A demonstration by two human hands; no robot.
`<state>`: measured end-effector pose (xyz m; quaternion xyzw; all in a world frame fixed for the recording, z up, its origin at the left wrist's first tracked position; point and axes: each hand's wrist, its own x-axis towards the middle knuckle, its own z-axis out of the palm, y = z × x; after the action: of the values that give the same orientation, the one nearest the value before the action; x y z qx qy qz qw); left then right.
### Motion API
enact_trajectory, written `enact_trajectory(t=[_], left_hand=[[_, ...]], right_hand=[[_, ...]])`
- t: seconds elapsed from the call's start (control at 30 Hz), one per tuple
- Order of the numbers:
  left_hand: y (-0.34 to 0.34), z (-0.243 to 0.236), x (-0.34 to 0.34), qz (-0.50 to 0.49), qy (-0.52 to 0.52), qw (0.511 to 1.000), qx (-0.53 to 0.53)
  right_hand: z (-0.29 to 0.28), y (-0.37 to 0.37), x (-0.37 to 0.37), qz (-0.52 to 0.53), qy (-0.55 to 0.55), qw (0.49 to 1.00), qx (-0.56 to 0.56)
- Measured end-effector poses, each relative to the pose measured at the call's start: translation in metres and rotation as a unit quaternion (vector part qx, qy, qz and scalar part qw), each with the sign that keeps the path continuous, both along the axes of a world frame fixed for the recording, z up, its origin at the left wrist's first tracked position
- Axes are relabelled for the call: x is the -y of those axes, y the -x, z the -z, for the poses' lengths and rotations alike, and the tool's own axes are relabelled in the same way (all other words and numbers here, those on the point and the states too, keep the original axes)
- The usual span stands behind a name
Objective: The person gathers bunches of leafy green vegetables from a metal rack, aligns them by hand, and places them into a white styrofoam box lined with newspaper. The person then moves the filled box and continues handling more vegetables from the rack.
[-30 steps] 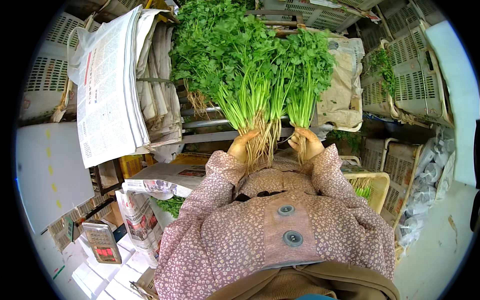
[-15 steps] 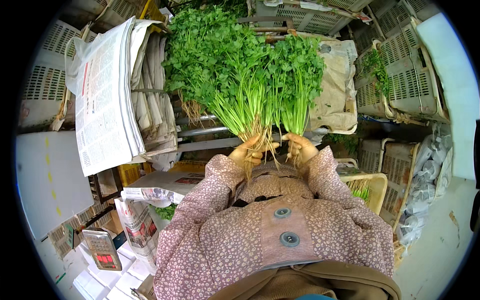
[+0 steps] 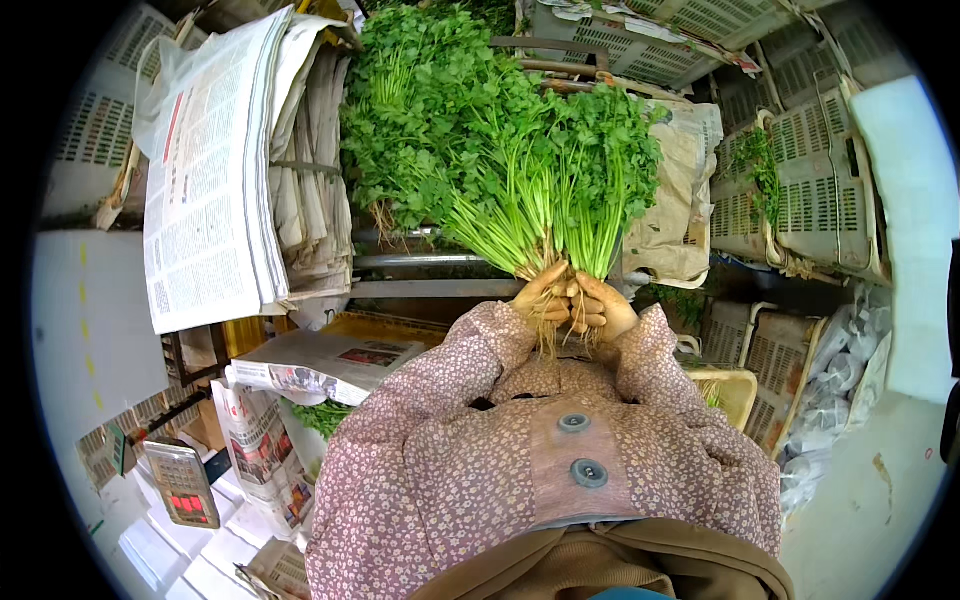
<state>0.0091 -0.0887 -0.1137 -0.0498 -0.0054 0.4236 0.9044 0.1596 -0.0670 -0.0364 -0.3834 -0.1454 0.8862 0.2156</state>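
A broad spread of coriander (image 3: 440, 120) lies before me, leaves pointing away and pale stems fanning toward my body. My left hand (image 3: 541, 295) is closed around the root end of the left stems. Right beside it, my right hand (image 3: 607, 310) is closed on the root end of another bunch (image 3: 600, 235). The two hands touch at the fingers, and thin brown roots hang below them. Behind and to the left, more coriander lies with its roots (image 3: 388, 220) showing. How the fingers grip inside the roots is partly hidden.
A strapped stack of newspapers (image 3: 215, 180) stands at the left of the metal rails (image 3: 430, 289). Brown paper (image 3: 670, 200) lies right of the coriander. Plastic crates (image 3: 820, 170) line the back and right. A digital scale (image 3: 183, 482) sits at lower left.
My hands have come together, the left moving right with its coriander. The two bunches, apart before at the root ends, now meet. The view has shifted slightly.
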Motion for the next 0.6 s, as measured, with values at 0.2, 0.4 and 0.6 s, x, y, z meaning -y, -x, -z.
enact_trajectory(t=[0.2, 0.4, 0.6], left_hand=[[-0.001, -0.018, -0.005, 0.008, 0.058, 0.997, -0.048], [0.056, -0.057, 0.029, 0.060, -0.021, 0.941, -0.333], [0.099, -0.026, 0.084, 0.052, 0.043, 0.853, -0.518]], right_hand=[[-0.034, -0.025, -0.019, -0.057, -0.080, 0.992, 0.074], [-0.159, -0.079, -0.084, 0.050, -0.210, 0.965, 0.149], [-0.246, -0.062, -0.142, 0.032, -0.344, 0.936, 0.065]])
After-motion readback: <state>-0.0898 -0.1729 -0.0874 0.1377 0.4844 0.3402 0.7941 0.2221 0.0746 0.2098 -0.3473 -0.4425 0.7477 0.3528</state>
